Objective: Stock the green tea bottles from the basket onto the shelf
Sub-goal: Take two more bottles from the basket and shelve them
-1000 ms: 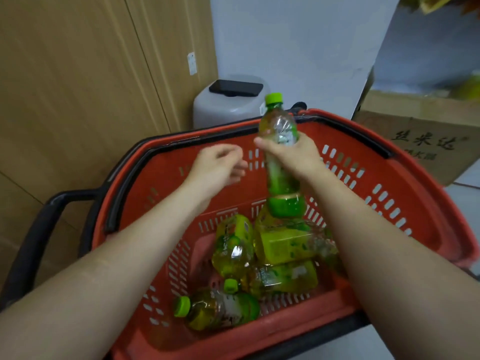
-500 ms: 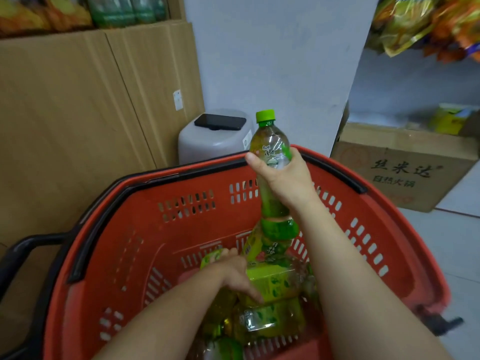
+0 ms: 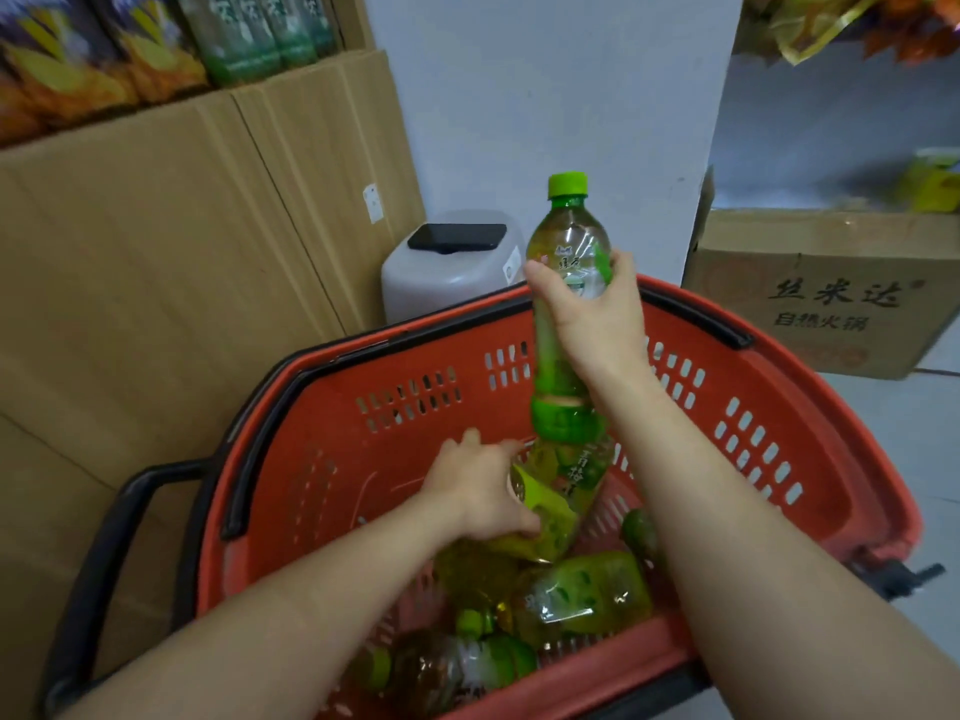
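1. The left hand (image 3: 483, 491): 1.0 s ago it was up beside the right hand (image 3: 592, 319), empty, fingers loosely curled. 0.5 s ago it was down in the basket (image 3: 415, 387), fingers spread over the pile.
2. Now its fingers and thumb curl round a second bottle (image 3: 566, 491).
3. The second bottle lay in the pile earlier. It now stands tilted in the left fingers, reaching just under the base of the bottle (image 3: 566, 252) held in the right fingers.
4. The view has tilted up: shelved bottles (image 3: 260, 33) now show, far up-left of the left fingers.

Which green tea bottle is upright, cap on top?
The bottle in the right hand: it stands upright above the basket, green cap on top. The others lie inside it, where the left hand grips a tilted bottle.
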`<action>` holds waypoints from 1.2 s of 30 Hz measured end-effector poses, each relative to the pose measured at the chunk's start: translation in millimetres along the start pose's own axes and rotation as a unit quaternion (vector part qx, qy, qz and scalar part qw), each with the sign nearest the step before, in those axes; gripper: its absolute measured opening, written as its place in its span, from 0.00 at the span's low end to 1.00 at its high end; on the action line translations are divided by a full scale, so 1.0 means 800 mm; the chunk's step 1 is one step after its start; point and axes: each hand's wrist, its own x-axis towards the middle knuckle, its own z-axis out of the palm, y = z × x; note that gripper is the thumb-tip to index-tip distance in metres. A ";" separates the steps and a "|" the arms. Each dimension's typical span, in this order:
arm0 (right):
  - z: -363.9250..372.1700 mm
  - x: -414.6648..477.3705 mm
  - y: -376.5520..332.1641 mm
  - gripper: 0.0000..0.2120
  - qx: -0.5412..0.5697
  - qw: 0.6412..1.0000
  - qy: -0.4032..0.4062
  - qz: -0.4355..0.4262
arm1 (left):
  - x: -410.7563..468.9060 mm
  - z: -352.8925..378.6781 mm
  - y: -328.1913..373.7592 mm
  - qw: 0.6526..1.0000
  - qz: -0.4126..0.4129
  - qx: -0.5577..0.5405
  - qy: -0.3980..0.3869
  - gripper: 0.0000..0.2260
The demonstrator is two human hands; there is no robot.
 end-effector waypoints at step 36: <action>0.381 -0.373 -0.392 0.32 0.411 0.655 -0.634 0.013 | -0.566 -0.304 -0.365 0.758 -0.140 -0.192 0.608 0.50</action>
